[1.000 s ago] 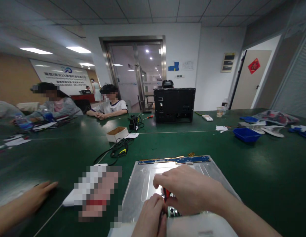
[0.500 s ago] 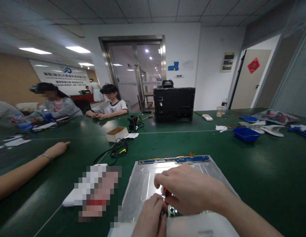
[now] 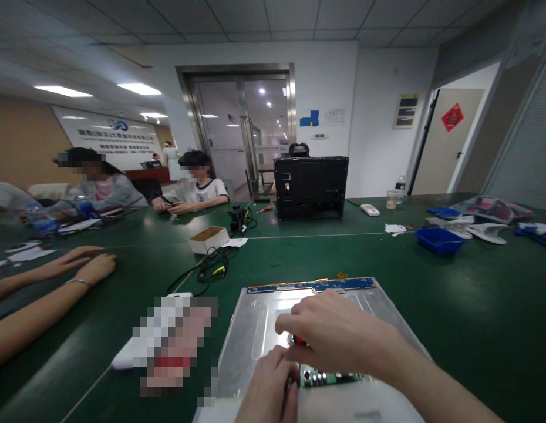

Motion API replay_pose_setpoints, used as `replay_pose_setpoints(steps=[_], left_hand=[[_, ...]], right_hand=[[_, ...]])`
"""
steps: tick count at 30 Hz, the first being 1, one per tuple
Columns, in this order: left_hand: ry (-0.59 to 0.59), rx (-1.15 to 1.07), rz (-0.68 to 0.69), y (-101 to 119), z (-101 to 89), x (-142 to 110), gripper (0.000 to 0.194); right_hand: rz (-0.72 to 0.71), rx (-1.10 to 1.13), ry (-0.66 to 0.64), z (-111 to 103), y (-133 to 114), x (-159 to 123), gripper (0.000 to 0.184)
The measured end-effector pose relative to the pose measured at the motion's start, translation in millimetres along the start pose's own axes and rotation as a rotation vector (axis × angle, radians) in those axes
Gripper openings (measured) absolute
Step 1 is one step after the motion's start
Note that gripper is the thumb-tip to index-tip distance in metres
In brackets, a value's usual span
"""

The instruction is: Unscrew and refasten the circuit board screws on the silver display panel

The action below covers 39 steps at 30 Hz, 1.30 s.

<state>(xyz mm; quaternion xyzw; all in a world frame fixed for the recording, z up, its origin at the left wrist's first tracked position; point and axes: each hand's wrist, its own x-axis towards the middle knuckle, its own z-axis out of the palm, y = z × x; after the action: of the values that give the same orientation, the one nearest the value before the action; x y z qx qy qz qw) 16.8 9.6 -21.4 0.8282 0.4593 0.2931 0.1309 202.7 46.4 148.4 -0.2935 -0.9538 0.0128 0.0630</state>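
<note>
On the table before me lies a flat silver metal panel, with a blue circuit strip along its far edge. My right hand is closed over a screwdriver whose red handle shows between the fingers; its tip is hidden. Just below, my left hand rests at the panel's near part with its fingers bent together, and what they pinch is out of sight. A green circuit board shows beside the left fingertips, under my right hand. Along the near edge runs a pale cover.
Left of the panel lie a white device, partly blurred out, and black cables near a small open box. Another person's forearms reach in from the left. Farther off stand a black monitor-like case and a blue tray.
My right hand has shifted slightly, uncovering more of the green board and hiding more of the red handle. At left, the other person's pointing hand has drawn back and a second hand has appeared.
</note>
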Motion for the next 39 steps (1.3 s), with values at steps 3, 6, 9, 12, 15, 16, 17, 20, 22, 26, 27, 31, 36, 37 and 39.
replay_pose_setpoints(steps=[3, 6, 9, 12, 15, 16, 17, 20, 22, 26, 27, 31, 36, 37, 39], left_hand=[[0.006, -0.013, 0.013, -0.4, -0.3, 1.2, 0.018], [0.01, -0.008, 0.029, -2.7, 2.3, 1.9, 0.018], [0.033, -0.001, 0.054, -5.3, 6.2, 1.0, 0.02], [0.02, 0.019, 0.044, -5.1, 6.9, -0.7, 0.02], [0.001, 0.022, 0.019, -3.0, 4.3, -1.4, 0.019], [0.0, 0.016, 0.018, -2.7, 3.3, -1.3, 0.019], [-0.001, 0.01, 0.022, -2.7, 2.6, -1.0, 0.019], [-0.005, 0.014, 0.049, -4.0, 1.9, 0.4, 0.019], [0.005, 0.02, 0.064, -4.4, 2.3, 1.3, 0.019], [0.051, 0.01, 0.074, -0.4, 2.6, 2.7, 0.023], [0.053, 0.007, 0.068, 1.1, 2.4, 2.7, 0.023], [0.03, -0.008, 0.015, 3.8, 1.5, 1.4, 0.02], [0.003, -0.022, 0.023, -1.0, 2.1, -0.6, 0.018], [0.002, -0.023, 0.036, -2.0, 2.6, -0.6, 0.019], [0.029, -0.02, 0.053, -2.8, 3.4, -0.5, 0.024]], right_hand=[[-0.044, 0.055, 0.002, -3.1, 0.0, -2.9, 0.025], [-0.061, 0.091, -0.014, -4.4, -0.5, -3.4, 0.038], [0.004, 0.052, -0.005, -2.4, -1.5, -0.8, 0.029], [0.085, -0.031, 0.019, 1.2, -2.0, 2.6, 0.031], [0.09, -0.075, 0.022, 2.0, -1.6, 3.4, 0.027], [0.075, -0.072, 0.023, 1.2, -1.4, 2.8, 0.022], [0.056, -0.06, 0.025, 0.0, -1.3, 1.8, 0.017], [-0.018, 0.012, 0.031, -4.1, -1.7, -2.7, 0.023], [-0.046, 0.043, 0.029, -5.1, -2.7, -4.9, 0.03], [0.04, 0.022, 0.007, -2.7, -4.5, -2.4, 0.025], [0.071, 0.004, -0.001, -2.1, -4.6, -0.8, 0.027], [0.095, -0.045, -0.009, -2.8, -3.3, 1.5, 0.021], [-0.019, 0.047, 0.033, -5.8, -2.1, -6.1, 0.027], [-0.025, 0.057, 0.031, -5.6, -2.1, -6.7, 0.026], [-0.009, 0.057, 0.024, -4.1, -2.3, -5.9, 0.02]])
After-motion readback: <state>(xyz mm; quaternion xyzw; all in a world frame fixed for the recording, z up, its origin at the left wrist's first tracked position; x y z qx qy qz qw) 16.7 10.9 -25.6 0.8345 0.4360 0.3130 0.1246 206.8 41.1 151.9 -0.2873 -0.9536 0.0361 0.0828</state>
